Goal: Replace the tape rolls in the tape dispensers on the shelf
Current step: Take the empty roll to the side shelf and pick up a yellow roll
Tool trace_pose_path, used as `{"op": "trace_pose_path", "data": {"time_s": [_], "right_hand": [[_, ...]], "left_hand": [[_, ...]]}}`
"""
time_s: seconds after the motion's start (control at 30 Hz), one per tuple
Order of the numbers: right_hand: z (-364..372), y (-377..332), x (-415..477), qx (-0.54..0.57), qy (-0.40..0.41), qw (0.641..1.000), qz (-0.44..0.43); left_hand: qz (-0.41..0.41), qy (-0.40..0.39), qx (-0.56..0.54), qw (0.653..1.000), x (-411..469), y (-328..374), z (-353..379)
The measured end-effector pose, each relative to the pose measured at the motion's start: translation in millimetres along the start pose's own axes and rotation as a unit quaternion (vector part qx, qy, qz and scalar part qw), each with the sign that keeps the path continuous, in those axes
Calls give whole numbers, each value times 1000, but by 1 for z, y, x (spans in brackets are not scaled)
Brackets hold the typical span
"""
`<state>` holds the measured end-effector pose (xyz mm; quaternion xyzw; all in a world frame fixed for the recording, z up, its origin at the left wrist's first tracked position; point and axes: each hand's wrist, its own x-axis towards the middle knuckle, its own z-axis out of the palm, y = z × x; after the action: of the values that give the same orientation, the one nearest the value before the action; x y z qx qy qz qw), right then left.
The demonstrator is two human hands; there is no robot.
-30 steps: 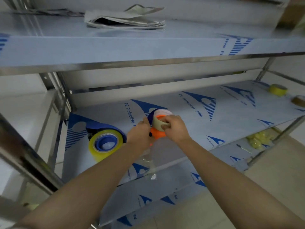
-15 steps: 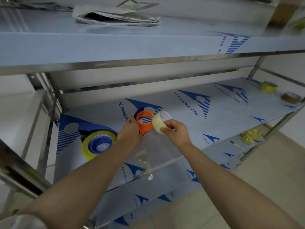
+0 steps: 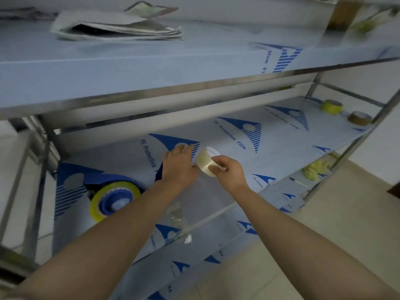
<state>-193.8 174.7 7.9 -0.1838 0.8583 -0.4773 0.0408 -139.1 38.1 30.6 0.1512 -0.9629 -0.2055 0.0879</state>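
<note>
a: nearest, at six o'clock from the hands, a crumpled scrap of clear film (image 3: 176,215) lies by the front edge of the blue-filmed steel shelf (image 3: 281,152). a forearm could drag it off.

b: and at eight o'clock?

a: a blue plastic tape dispenser (image 3: 116,202) carrying a yellow tape roll (image 3: 96,204). the left forearm passes just beside it, so a careless pull back could knock it.

b: the hands?

a: the left hand (image 3: 178,167) lies palm down, fingers straight, gripping nothing i can see. what's under it is hidden. the right hand (image 3: 230,173) has thumb and fingers curled round a pale translucent tape roll (image 3: 205,162), held above the shelf right beside the left hand.

b: the risk there?

a: i'd say the roll could slip and run toward the open edge, or go on facing the wrong way.

b: farther off?

a: at two o'clock, well apart, a yellow-green tape roll (image 3: 331,106) and a brown tape roll (image 3: 359,118) sit near the corner, easy to nudge off. at eleven o'clock, folded newspapers (image 3: 116,29) lie on the shelf above.
</note>
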Motion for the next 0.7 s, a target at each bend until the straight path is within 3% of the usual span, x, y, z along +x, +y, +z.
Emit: {"op": "trace_pose_path", "data": {"time_s": [0.1, 0.27, 0.47, 0.7], "right_hand": [[-28, 0, 0, 87, 46, 993, 60], [-74, 21, 8, 108, 91, 984, 105], [-143, 58, 23, 0, 87, 993, 83], [-287, 149, 36, -112, 90, 987, 75]], "left_hand": [[20, -40, -43, 998, 11, 25, 8], [58, -82, -62, 993, 23, 66, 25], [111, -54, 64, 990, 48, 130, 50], [156, -82, 200, 964, 81, 280, 115]]}}
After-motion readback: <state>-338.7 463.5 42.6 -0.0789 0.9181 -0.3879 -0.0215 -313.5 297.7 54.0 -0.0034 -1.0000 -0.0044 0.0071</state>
